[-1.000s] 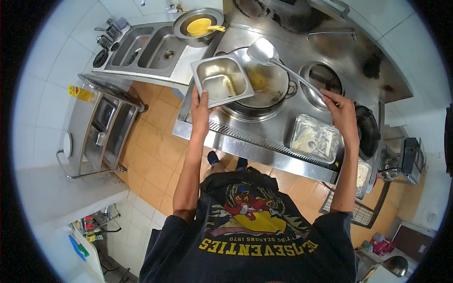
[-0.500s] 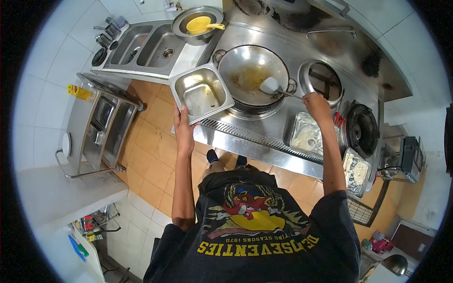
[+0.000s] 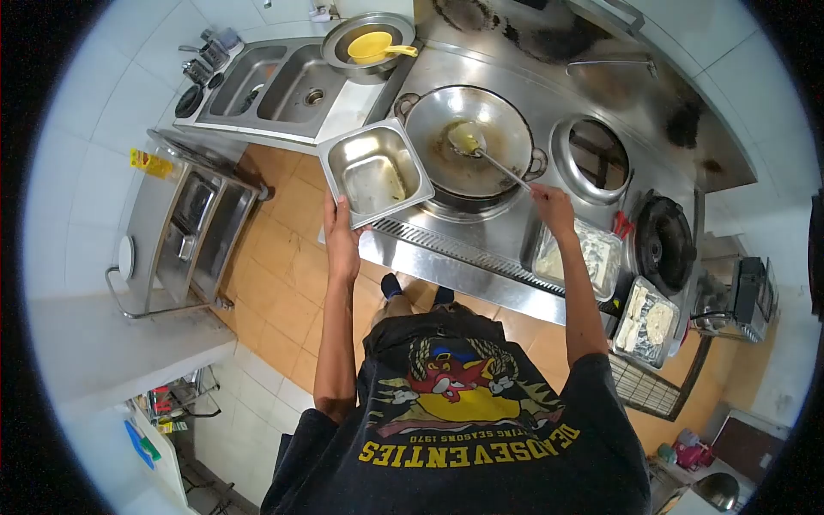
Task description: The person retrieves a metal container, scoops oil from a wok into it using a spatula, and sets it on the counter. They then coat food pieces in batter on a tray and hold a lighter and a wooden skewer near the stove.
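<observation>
My left hand [image 3: 342,236] grips a square stainless steel food pan [image 3: 365,167] by its near edge, thumb at the rim and the other fingers mostly hidden beneath. The pan is slightly tilted, beside the wok's left side, with a little wet residue inside. My right hand [image 3: 554,209] is closed around the handle end of a metal wok spatula [image 3: 502,166]. Its head lies low in the wok [image 3: 431,163], in a small pool of yellowish, oily liquid [image 3: 459,136]. The wok has two loop handles and sits on the stove.
To the right are an uncovered burner ring [image 3: 562,167], a black burner [image 3: 665,239] and two trays of pale, floury food, the nearer tray [image 3: 648,356] at the counter edge. A double sink [image 3: 296,107] and a basin with a yellow dipper [image 3: 369,47] stand at upper left.
My right hand has moved left and slightly down, and the spatula's head has shifted from the wok's right side to its middle, into the liquid. My left hand still holds the pan.
</observation>
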`<state>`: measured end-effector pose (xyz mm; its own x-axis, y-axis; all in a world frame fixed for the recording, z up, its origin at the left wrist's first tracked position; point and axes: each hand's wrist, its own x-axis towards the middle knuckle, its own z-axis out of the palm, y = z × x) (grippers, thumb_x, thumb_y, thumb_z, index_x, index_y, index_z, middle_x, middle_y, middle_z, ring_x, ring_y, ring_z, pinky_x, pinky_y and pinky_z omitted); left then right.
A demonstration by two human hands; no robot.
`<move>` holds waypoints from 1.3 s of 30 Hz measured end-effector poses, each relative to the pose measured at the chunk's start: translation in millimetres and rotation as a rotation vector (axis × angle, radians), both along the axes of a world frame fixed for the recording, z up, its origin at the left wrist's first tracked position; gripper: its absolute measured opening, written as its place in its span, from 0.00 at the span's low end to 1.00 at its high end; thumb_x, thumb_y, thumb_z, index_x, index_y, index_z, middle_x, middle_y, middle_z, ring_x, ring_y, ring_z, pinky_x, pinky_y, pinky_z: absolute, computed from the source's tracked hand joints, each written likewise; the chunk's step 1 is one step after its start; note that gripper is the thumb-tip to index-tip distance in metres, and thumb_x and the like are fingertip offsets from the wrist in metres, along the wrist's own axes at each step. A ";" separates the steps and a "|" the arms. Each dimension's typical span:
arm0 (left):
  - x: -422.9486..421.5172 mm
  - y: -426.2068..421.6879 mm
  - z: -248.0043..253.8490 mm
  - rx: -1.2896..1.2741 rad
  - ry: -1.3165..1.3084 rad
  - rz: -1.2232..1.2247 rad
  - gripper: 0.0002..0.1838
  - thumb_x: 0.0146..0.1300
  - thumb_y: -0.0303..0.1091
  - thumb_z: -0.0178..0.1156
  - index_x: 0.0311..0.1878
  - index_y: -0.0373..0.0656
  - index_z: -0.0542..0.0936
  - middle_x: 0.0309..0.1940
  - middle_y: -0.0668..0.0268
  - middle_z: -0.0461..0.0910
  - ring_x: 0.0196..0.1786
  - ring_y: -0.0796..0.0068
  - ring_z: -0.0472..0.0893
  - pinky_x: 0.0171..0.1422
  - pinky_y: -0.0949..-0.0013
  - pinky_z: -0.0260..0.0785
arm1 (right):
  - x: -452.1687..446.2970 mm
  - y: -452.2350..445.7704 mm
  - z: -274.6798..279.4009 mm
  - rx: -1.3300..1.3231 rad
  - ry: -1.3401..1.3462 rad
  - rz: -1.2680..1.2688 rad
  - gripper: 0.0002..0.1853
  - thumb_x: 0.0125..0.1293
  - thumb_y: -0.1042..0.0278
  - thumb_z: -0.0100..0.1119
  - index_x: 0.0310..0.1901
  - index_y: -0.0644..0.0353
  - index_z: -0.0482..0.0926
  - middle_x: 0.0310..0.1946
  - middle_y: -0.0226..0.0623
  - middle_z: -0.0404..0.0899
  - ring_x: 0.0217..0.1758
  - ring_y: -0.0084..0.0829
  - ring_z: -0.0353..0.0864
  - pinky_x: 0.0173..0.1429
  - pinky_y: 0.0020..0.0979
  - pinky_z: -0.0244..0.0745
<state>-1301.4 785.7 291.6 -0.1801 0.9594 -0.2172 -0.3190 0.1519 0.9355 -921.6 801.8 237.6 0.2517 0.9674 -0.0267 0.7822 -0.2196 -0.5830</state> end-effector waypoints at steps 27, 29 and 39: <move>76.6 62.4 -0.7 -0.012 0.016 -0.161 0.25 0.71 0.41 0.44 0.70 0.51 0.57 0.53 0.64 0.73 0.45 0.74 0.77 0.36 0.72 0.72 | 25.9 -20.7 216.5 0.024 -0.050 0.105 0.14 0.63 0.67 0.57 0.48 0.63 0.80 0.18 0.28 0.69 0.23 0.18 0.61 0.29 0.26 0.60; 80.4 64.0 0.4 -0.007 0.005 -0.183 0.25 0.71 0.42 0.46 0.69 0.52 0.58 0.53 0.66 0.72 0.45 0.76 0.77 0.37 0.72 0.72 | 23.8 -20.6 219.2 0.015 -0.053 0.114 0.14 0.63 0.67 0.57 0.47 0.63 0.80 0.19 0.29 0.70 0.23 0.18 0.62 0.29 0.26 0.61; 86.2 68.0 -6.4 0.016 0.003 -0.189 0.27 0.71 0.41 0.45 0.70 0.50 0.55 0.55 0.64 0.72 0.46 0.74 0.77 0.34 0.74 0.73 | -14.3 -15.7 210.1 0.111 -0.230 0.290 0.12 0.60 0.67 0.59 0.45 0.57 0.82 0.31 0.44 0.81 0.32 0.40 0.79 0.37 0.34 0.70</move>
